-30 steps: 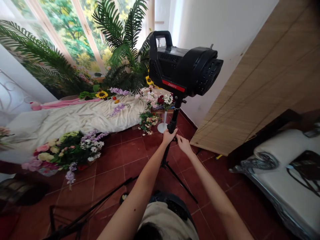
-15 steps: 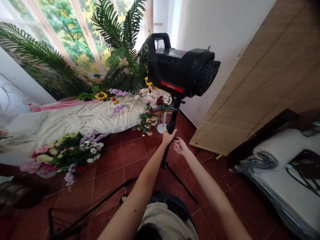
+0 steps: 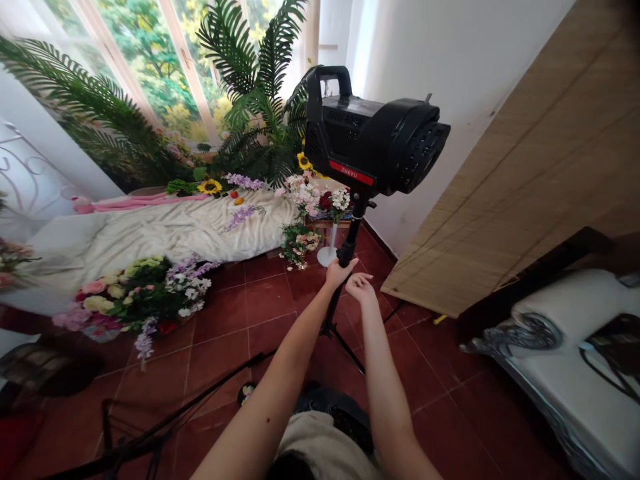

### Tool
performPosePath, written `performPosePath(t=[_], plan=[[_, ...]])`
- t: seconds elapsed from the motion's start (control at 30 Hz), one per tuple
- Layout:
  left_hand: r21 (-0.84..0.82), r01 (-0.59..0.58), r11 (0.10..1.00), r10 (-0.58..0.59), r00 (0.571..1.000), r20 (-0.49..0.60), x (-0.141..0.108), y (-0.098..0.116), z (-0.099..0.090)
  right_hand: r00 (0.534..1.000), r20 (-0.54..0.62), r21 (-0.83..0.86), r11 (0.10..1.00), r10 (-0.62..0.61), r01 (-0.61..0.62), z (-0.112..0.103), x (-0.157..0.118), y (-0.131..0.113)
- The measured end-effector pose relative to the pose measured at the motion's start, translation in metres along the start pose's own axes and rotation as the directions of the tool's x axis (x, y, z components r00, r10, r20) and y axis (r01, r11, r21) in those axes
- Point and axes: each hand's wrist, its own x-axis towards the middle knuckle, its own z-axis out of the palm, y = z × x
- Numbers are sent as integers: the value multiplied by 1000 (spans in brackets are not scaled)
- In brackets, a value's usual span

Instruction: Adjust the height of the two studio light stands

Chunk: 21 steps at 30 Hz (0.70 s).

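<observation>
Position: the ZHEYU studio light (image 3: pixel 375 143) sits atop the light stand (image 3: pixel 353 233); ref. all locations to this stand. Left hand (LH) (image 3: pixel 340 272): your fingers are clamped around the stand's upper col., directly under the locking collar (image 3: pixel 345 253). Right hand (RH) (image 3: pixel 361 287): your fingers are loosely curled & slightly apart, w/ nothing visible in them, just beside the col.; contact can't be confirmed.

Handling (est.): treat the light as heavy & rigid; the assy. is likely top-heavy. The col. looks stiff & smooth and prob. slips in a slack grip, so hold it firmly. The vented housing may be brittle; don't squeeze the front ring (image 3: pixel 425 155). To bear the light's wt., use the carry handle (image 3: pixel 344 80) on top; to steady the assy., grip the col. below the collar.

Clearances: the bamboo blind (image 3: pixel 495 200) is right of the stand; the draped daybed (image 3: pixel 195 230) lies left of & beyond it. A tripod leg (image 3: pixel 350 352) runs from the stand's base toward you; mind your feet.
</observation>
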Motion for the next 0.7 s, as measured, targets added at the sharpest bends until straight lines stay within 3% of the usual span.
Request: performPosePath(t=[0.13, 0.23, 0.33, 0.4, 0.47, 0.53, 0.6, 0.7], plan=[[59, 14, 998, -13, 1000, -2, -5, 5, -5, 996, -59, -158, 986, -59, 49, 13, -4, -4], [76, -34, 996, 32, 999, 25, -15, 8, -8, 997, -66, -251, 968, -33, 16, 20, -9, -11], [-5, -131, 991, 131, 991, 39, -31, 7, -16, 994, -102, -341, 940, -25, -12, 22, -13, -9], [-72, -152, 986, 155, 987, 36, -47, 3, -30, 985, -148, -416, 909, -92, 23, 21, -17, 4], [-77, -99, 992, 107, 988, 111, -66, -4, -53, 966, -149, -554, 827, -212, 97, 22, -24, 28], [-29, 2, 1000, 6, 961, 275, -91, -16, -84, 960, -49, -727, 669, -275, 154, 31, -38, 61], [11, 89, 996, -87, 916, 391, -122, -32, -122, 979, 98, -846, 502, -181, 178, 47, -60, 92], [63, 179, 982, -190, 916, 353, -175, -58, -188, 960, 278, -880, 408, 26, 244, 76, -94, 121]])
